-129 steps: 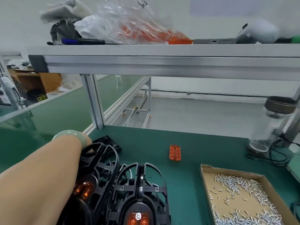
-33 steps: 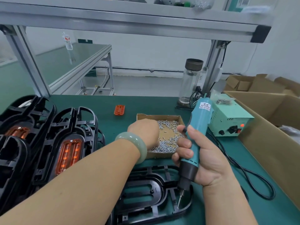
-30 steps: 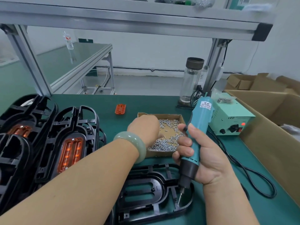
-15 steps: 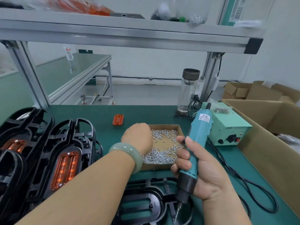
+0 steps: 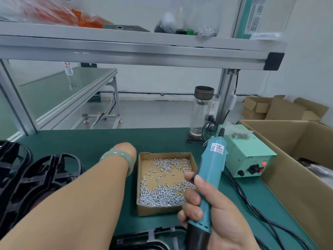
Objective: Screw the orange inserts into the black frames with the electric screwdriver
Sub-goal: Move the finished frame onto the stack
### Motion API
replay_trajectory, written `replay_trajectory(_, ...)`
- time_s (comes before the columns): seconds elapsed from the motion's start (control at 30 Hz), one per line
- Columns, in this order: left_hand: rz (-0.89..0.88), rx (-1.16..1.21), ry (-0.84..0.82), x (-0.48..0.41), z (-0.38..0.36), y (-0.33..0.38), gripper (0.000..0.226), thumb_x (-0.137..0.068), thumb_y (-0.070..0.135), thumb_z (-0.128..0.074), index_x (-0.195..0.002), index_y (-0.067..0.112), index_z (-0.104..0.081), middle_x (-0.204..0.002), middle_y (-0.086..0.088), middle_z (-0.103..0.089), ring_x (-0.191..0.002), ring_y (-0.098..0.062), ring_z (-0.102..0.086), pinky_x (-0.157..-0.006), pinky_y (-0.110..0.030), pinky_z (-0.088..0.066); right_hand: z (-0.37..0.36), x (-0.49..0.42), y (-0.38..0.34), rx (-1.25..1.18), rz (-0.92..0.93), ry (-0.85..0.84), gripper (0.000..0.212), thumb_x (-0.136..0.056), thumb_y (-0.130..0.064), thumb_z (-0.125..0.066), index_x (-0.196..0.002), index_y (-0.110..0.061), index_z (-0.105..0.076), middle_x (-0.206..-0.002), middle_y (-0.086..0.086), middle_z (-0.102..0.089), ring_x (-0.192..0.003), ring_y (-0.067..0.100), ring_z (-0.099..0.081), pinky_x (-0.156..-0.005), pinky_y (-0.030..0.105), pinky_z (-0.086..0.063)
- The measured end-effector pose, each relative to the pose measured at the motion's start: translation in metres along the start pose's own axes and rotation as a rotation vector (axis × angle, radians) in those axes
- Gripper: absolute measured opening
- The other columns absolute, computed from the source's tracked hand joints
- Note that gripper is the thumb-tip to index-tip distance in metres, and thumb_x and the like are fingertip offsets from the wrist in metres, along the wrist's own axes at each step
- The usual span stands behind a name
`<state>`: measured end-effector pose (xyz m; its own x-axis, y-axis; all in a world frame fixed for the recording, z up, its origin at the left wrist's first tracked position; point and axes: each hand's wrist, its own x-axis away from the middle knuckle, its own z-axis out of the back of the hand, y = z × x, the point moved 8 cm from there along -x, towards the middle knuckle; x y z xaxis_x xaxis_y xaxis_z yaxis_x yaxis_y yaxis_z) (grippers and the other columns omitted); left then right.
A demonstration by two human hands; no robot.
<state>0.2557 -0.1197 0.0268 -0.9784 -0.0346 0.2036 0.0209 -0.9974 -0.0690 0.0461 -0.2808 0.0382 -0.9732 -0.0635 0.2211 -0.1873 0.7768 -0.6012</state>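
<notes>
My right hand [image 5: 212, 222] grips the teal electric screwdriver [image 5: 213, 165] upright at the lower right, its tip out of frame. My left hand [image 5: 126, 150], with a green bangle on the wrist, reaches across the green mat to the spot left of the screw box. Its fingers are hidden behind the wrist. A sliver of orange [image 5: 118, 144] shows at its far edge. One black frame [image 5: 153, 239] lies flat at the bottom edge, under my forearms. Several more black frames [image 5: 36, 177] stand stacked at the left.
A cardboard box of small silver screws [image 5: 158, 211] sits mid-table. Behind the screwdriver stands a green power supply [image 5: 246, 154] with its cable, and a glass bottle [image 5: 201, 109]. A large carton [image 5: 297, 177] is at the right. The shelf [image 5: 126, 49] overhead holds a bag of orange parts [image 5: 54, 13].
My left hand has left the screw box and moved back and left to where the loose orange insert lay. The view has tilted up; the right hand still holds the screwdriver.
</notes>
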Motion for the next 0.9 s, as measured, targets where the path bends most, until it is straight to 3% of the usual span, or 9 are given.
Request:
replay_trajectory(0.07,0.057,0.134,0.091,0.006,0.008,-0.01,0.008,-0.082,0.008,-0.057,-0.074,0.009,-0.06,-0.081,-0.006,-0.063,-0.074,-0.026,-0.059,-0.068,-0.034,-0.048,0.0,0.0,0.0,-0.007,0.001,-0.002,0.025,-0.06,-0.02,-0.072,-0.083,-0.011,-0.072,-0.054,0.002,-0.039,-0.033,0.012,-0.037,-0.045,0.028,-0.045)
replay_trajectory(0.1,0.075,0.166,0.116,0.011,0.012,-0.013,0.006,-0.082,0.012,-0.059,-0.078,0.008,-0.061,-0.078,-0.007,-0.059,-0.072,-0.025,-0.058,-0.066,-0.035,-0.047,0.0,0.0,0.001,-0.009,0.001,-0.005,0.024,-0.061,-0.02,-0.072,-0.083,-0.011,-0.072,-0.054,0.002,-0.039,-0.033,0.012,-0.037,-0.045,0.028,-0.046)
replay_trajectory(0.2,0.176,0.253,0.1,0.02,0.009,-0.027,0.03,-0.083,0.021,-0.064,-0.106,0.003,-0.057,-0.102,-0.013,-0.057,-0.091,-0.031,-0.06,-0.076,-0.039,-0.05,0.0,0.0,0.001,0.002,0.006,-0.018,0.022,-0.062,-0.021,-0.073,-0.082,-0.012,-0.073,-0.055,0.001,-0.04,-0.035,0.012,-0.038,-0.047,0.027,-0.046)
replay_trajectory(0.27,0.143,0.22,0.075,0.03,0.008,-0.029,0.014,-0.079,0.02,-0.067,-0.086,0.01,-0.06,-0.084,-0.007,-0.059,-0.078,-0.026,-0.059,-0.068,-0.034,-0.048,0.002,-0.001,0.001,0.007,0.01,0.001,0.024,-0.061,-0.021,-0.074,-0.083,-0.012,-0.072,-0.055,0.001,-0.04,-0.035,0.011,-0.038,-0.048,0.027,-0.046)
replay_trajectory(0.33,0.113,0.24,0.187,0.038,0.021,-0.028,0.015,-0.08,0.013,-0.062,-0.068,0.012,-0.053,-0.071,-0.005,-0.055,-0.067,-0.025,-0.053,-0.063,-0.032,-0.044,0.003,-0.002,0.001,0.005,0.013,-0.002,0.027,-0.06,-0.021,-0.075,-0.086,-0.012,-0.07,-0.055,0.001,-0.041,-0.035,0.011,-0.039,-0.048,0.026,-0.046)
replay_trajectory(0.5,-0.016,0.586,0.43,0.077,0.092,-0.009,0.012,-0.081,0.015,-0.059,-0.07,0.016,-0.056,-0.075,-0.005,-0.06,-0.068,-0.026,-0.054,-0.061,-0.028,-0.041,0.003,-0.002,0.002,0.008,0.006,-0.005,0.031,-0.061,-0.022,-0.075,-0.089,-0.013,-0.069,-0.056,-0.001,-0.041,-0.036,0.01,-0.038,-0.049,0.027,-0.045)
replay_trajectory(0.6,-0.189,1.148,0.273,0.111,0.106,0.005,0.023,-0.077,0.007,-0.071,-0.081,0.027,-0.061,-0.071,0.004,-0.061,-0.058,-0.015,-0.056,-0.048,-0.019,-0.045,0.003,-0.003,0.002,0.003,0.01,-0.006,0.027,-0.063,-0.022,-0.075,-0.088,-0.013,-0.07,-0.056,-0.001,-0.042,-0.037,0.01,-0.04,-0.049,0.026,-0.046)
replay_trajectory(0.67,-0.266,1.374,0.111,0.136,0.1,0.013,0.03,-0.08,0.0,-0.068,-0.095,0.026,-0.063,-0.076,-0.001,-0.063,-0.06,-0.016,-0.055,-0.042,-0.016,-0.043,0.003,-0.003,0.003,-0.004,0.009,-0.006,0.023,-0.063,-0.021,-0.074,-0.084,-0.013,-0.071,-0.056,-0.001,-0.043,-0.036,0.01,-0.04,-0.049,0.026,-0.047)
replay_trajectory(0.9,-0.389,1.457,-0.049,0.179,0.076,0.017,0.037,-0.079,-0.003,-0.068,-0.108,0.02,-0.066,-0.076,-0.009,-0.065,-0.058,-0.015,-0.055,-0.047,-0.02,-0.043,0.002,-0.003,0.005,0.001,-0.007,-0.018,0.033,-0.06,-0.021,-0.08,-0.089,-0.014,-0.067,-0.056,-0.001,-0.042,-0.036,0.01,-0.04,-0.048,0.026,-0.046)
